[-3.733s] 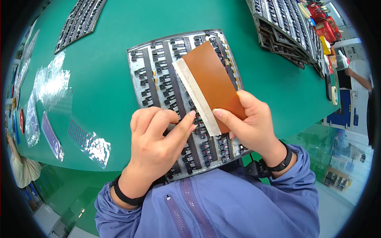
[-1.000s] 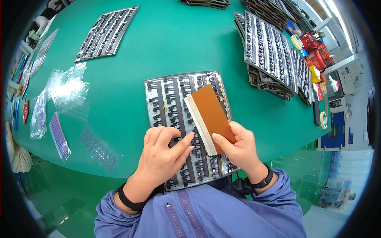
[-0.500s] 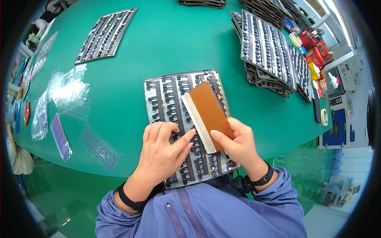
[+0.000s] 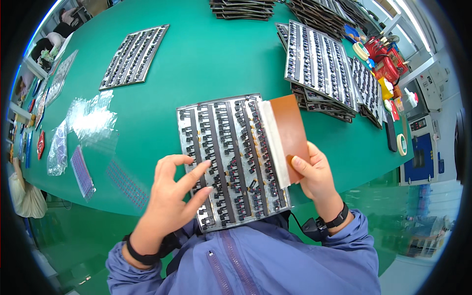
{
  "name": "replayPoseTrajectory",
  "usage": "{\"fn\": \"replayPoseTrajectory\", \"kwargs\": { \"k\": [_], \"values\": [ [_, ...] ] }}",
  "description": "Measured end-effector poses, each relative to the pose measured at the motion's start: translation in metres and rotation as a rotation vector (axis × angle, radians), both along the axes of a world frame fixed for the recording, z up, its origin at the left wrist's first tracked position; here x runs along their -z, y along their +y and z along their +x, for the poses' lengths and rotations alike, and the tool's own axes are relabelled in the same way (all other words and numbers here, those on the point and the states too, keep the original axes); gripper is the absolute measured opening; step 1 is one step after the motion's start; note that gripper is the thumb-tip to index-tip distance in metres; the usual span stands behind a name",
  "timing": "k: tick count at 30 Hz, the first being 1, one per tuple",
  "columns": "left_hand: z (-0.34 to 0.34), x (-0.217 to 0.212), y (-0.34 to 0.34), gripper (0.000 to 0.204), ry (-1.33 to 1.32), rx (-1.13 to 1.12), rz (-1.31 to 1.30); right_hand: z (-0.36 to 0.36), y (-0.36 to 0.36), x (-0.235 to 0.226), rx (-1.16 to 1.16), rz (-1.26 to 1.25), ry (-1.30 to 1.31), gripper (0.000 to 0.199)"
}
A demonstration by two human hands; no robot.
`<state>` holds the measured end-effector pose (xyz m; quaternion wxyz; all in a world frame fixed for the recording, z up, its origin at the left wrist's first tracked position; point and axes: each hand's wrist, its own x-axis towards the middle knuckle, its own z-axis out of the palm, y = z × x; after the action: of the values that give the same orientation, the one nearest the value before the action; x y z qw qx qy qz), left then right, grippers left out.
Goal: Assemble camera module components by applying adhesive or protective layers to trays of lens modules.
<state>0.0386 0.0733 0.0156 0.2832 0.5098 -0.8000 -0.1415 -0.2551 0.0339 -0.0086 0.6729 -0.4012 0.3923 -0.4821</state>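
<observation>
A tray of small black parts in rows point(image 4: 231, 157) lies at the near edge of the green table, right in front of me. My right hand point(image 4: 317, 174) grips a flat orange-brown scraper-like sheet point(image 4: 290, 132) with a pale strip along its left edge. That sheet stands over the tray's right border. My left hand point(image 4: 172, 191) hovers over the tray's lower left, its fingers apart and nothing seen between them.
Stacked similar trays point(image 4: 319, 69) stand at the right, with another stack point(image 4: 243, 9) at the far edge. A single tray point(image 4: 135, 56) lies far left. Clear plastic sheets point(image 4: 93, 118) and purple dotted strips point(image 4: 82, 172) are at left. Red containers point(image 4: 388, 66) and tape point(image 4: 402, 144) are at right.
My right hand has carried the orange-brown sheet rightward from the tray's middle to its right border. My left hand has shifted left and its fingers have spread. The view has shifted slightly.
</observation>
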Motion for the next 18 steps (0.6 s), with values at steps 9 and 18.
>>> {"fn": "replayPoseTrajectory", "kwargs": {
  "k": [9, 18],
  "values": [
    [0.032, -0.015, -0.087, 0.066, -0.309, 0.031, 0.302, 0.015, 0.014, 0.005, -0.012, -0.006, 0.096, 0.026],
    [0.032, 0.002, -0.105, 0.066, -0.321, 0.061, 0.342, 0.016, 0.021, 0.006, -0.011, -0.021, 0.099, 0.027]
  ]
}}
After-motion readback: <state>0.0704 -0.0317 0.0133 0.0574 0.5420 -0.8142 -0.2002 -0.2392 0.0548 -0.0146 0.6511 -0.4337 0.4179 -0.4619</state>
